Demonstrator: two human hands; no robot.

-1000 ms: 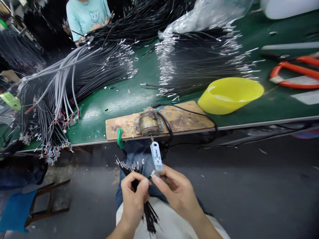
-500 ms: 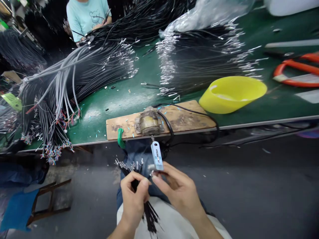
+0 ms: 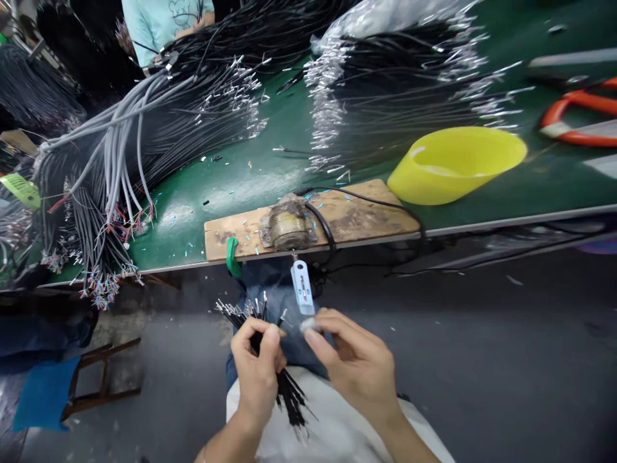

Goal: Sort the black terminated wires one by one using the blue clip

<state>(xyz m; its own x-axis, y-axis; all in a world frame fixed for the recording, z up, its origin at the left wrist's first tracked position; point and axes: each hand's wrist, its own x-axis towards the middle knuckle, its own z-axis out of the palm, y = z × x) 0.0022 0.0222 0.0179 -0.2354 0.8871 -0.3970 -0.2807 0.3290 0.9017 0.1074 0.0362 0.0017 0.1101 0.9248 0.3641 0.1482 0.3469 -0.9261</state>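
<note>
My left hand (image 3: pixel 260 363) is closed around a bundle of short black cables (image 3: pixel 294 405). Their stripped, silvery ends fan out above the fingers, and the other ends hang below the fist. One cable (image 3: pixel 282 317) stands a little apart from the bunch, toward my right hand. My right hand (image 3: pixel 357 360) is pinched, thumb against fingers, with something whitish at the fingertips; whether that is a held piece or a fingertip cover is unclear. Just above those fingertips is a light-blue slotted attachment (image 3: pixel 303 289), joined to the shaft of a small motor (image 3: pixel 289 224).
The motor sits on a wooden board (image 3: pixel 366 222) at the bench edge, beside a green clamp (image 3: pixel 233 257). Behind are a yellow cut-open container (image 3: pixel 453 170), orange-handled scissors (image 3: pixel 563 116), black cable piles (image 3: pixel 395 90) and grey cables (image 3: pixel 125 128). A person (image 3: pixel 164 26) sits across. A blue stool (image 3: pixel 48 392) stands left.
My right hand has drawn slightly right, apart from my left hand and the blue attachment's end. One cable now sticks up separately beside the bundle. The whole view has shifted slightly.
</note>
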